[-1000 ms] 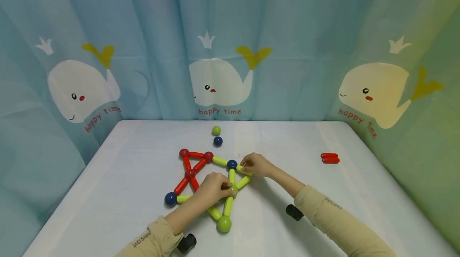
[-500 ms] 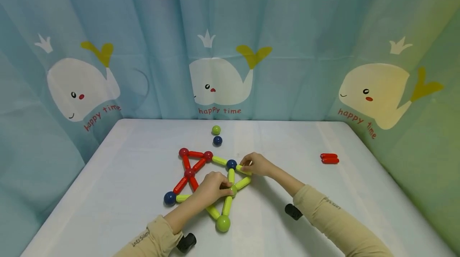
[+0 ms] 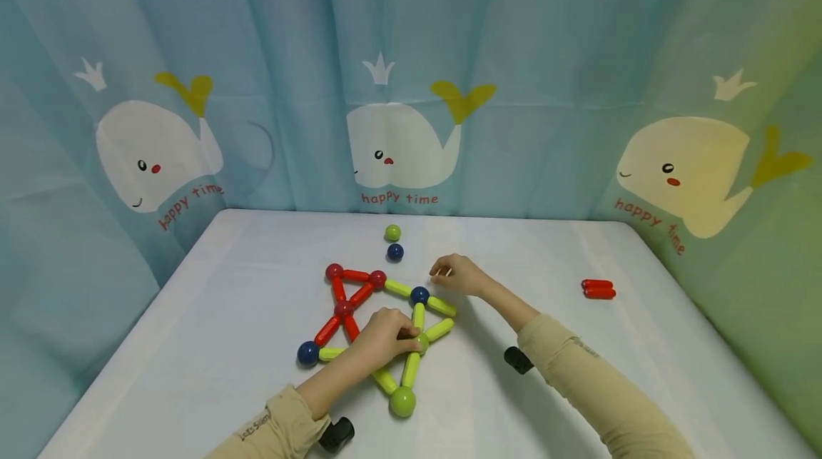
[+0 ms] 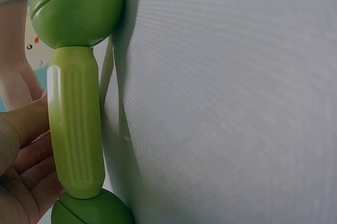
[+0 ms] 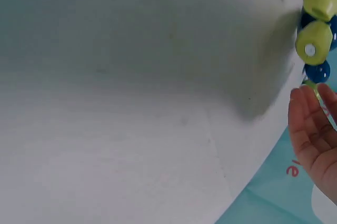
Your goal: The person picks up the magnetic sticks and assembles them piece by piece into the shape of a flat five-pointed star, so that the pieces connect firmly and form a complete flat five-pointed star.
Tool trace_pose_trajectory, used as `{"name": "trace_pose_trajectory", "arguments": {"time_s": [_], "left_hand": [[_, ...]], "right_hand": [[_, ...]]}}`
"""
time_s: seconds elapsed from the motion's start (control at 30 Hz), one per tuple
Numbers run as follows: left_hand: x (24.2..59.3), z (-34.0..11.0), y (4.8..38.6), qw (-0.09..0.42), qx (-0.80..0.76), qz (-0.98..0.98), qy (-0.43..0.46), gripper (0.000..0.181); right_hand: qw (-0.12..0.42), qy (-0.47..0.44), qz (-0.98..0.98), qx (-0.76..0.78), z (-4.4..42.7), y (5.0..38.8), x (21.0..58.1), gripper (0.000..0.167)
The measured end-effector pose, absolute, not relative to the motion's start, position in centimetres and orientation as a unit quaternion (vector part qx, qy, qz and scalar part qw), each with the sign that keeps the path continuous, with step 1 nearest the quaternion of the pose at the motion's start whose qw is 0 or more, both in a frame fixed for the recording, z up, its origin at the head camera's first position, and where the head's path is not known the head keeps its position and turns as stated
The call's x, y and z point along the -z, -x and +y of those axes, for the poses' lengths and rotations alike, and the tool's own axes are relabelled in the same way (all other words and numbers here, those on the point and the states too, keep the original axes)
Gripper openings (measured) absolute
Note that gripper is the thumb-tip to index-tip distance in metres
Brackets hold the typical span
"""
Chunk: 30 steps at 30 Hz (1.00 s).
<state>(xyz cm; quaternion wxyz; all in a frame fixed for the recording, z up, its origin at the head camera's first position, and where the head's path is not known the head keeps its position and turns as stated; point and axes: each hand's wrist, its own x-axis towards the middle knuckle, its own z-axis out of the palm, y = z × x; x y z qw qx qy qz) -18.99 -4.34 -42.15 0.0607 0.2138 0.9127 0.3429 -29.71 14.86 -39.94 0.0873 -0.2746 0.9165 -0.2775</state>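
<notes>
A flat frame of magnetic rods and balls lies on the table in the head view, with red rods (image 3: pixel 362 294) at left and yellow-green rods (image 3: pixel 411 370) at right. My left hand (image 3: pixel 383 338) pinches the green ball (image 3: pixel 421 343) at the frame's right side, and its forearm covers part of the frame. My right hand (image 3: pixel 462 275) hovers past the dark blue ball (image 3: pixel 419 295), fingers loosely bent and holding nothing. Two yellow-green rods, an upper one (image 3: pixel 442 306) and a lower one (image 3: pixel 440 330), point right with free ends apart. The right wrist view shows the hand (image 5: pixel 316 134) beyond a rod end (image 5: pixel 314 44).
A loose green ball (image 3: pixel 393 233) and a loose dark blue ball (image 3: pixel 394 252) sit behind the frame. Two red rods (image 3: pixel 599 289) lie side by side at the right of the white table (image 3: pixel 514 252). A whale-print curtain (image 3: pixel 539 88) hangs around the table.
My right hand has let go of the upper yellow-green rod and lifted away toward the back. The left hand keeps its hold on the green ball. The head view has shifted slightly.
</notes>
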Motion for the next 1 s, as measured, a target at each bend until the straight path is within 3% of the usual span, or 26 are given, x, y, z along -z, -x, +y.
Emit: {"name": "trace_pose_trajectory", "arguments": {"time_s": [0.47, 0.8, 1.0], "left_hand": [[42.5, -4.5, 19.2, 0.046, -0.335, 0.914, -0.225, 0.019], [42.3, -4.4, 19.2, 0.054, -0.344, 0.912, -0.216, 0.020], [42.1, -4.4, 19.1, 0.052, -0.343, 0.910, -0.227, 0.021]], "right_hand": [[-0.003, 0.359, 0.917, 0.171, 11.5, 34.3, 39.2, 0.032], [0.074, 0.342, 0.937, -0.012, 9.7, 36.6, 38.3, 0.059], [0.097, 0.340, 0.934, -0.052, 9.0, 37.8, 39.4, 0.062]]}}
